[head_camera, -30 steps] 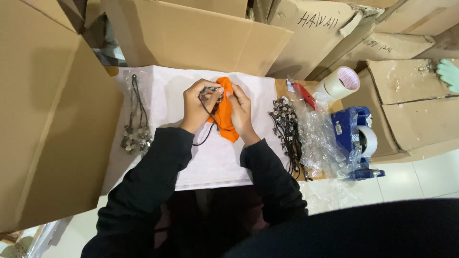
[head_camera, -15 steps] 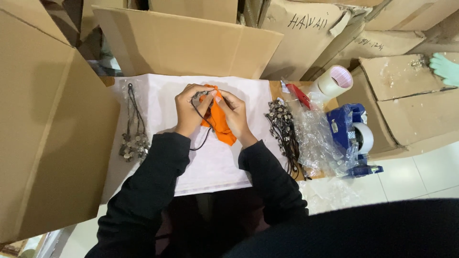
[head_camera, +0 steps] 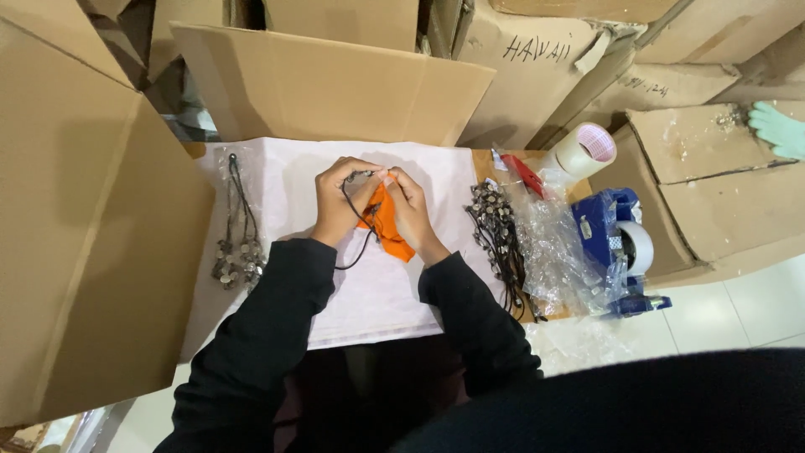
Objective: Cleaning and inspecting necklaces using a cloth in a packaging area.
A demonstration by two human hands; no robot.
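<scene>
1. On the white sheet (head_camera: 377, 294) that covers the worktop, both hands meet over its upper middle.
2. The left hand (head_camera: 340, 201) is curled, its fingertips pinching a dark cord necklace (head_camera: 362, 220) whose loop hangs down onto the sheet.
3. The right hand (head_camera: 411, 205) is curled too, touching the left at the fingertips and pinching an orange pouch (head_camera: 387, 225) that lies partly beneath it on the sheet.
4. Left of the sheet's middle, near its edge, lies a bagged bundle of necklaces (head_camera: 236, 243).
5. Just off the sheet's right edge lies a loose heap of beaded necklaces (head_camera: 496, 231), touching crumpled clear plastic bags (head_camera: 558, 252).
6. Further right of the sheet stand a blue tape dispenser (head_camera: 616, 247) and a roll of tape (head_camera: 584, 151).
7. Well beyond the sheet, at the far right, a green-gloved hand (head_camera: 776, 126) of another person rests on a cardboard box (head_camera: 696, 159).
</scene>
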